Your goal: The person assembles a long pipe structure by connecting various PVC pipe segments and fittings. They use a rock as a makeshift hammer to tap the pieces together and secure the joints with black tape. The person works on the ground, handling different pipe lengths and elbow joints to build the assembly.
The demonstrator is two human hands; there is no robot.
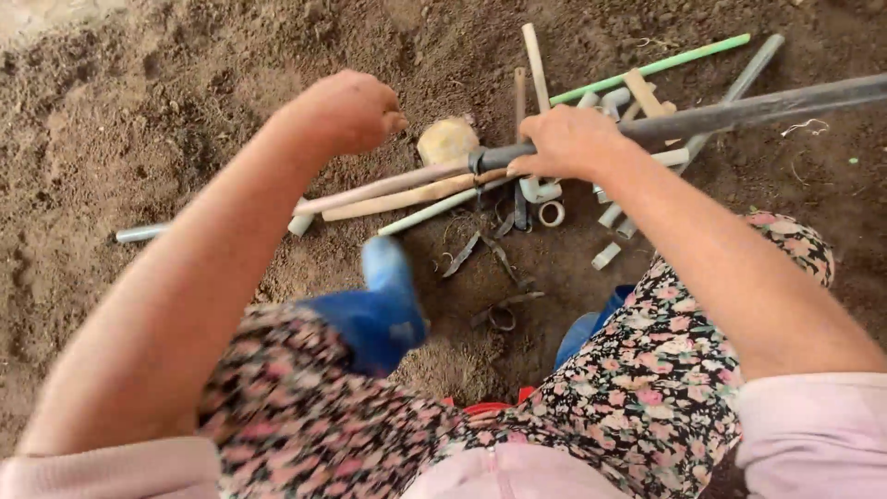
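Seen from the head camera, a person crouched over bare brown soil (139, 102), knees in a floral-print garment (647, 370) and feet in blue rubber boots (383, 310). The right hand (568, 143) was wrapped tightly around a long dark grey pipe (739, 111) that ran from the upper right edge of the frame down toward the middle, where a dark metal clamp (478, 161) sat at the point where it met a paler pinkish pipe (388, 185) stretching left. The left hand (346, 111) hung above the ground with its fingers curled into a loose fist; whether it held anything could not be told, and it did not touch the pipes. Just beyond the joint lay a yellowish rounded lump (448, 140) on the soil. Around the right hand lay a scatter of short white pipe offcuts (605, 256), a white ring fitting (552, 213), a green rod (651, 66), a wooden stick (535, 55) and, nearer the boots, dark metal hose clips (504, 314). A grey pipe end (140, 233) lay well apart at the left.
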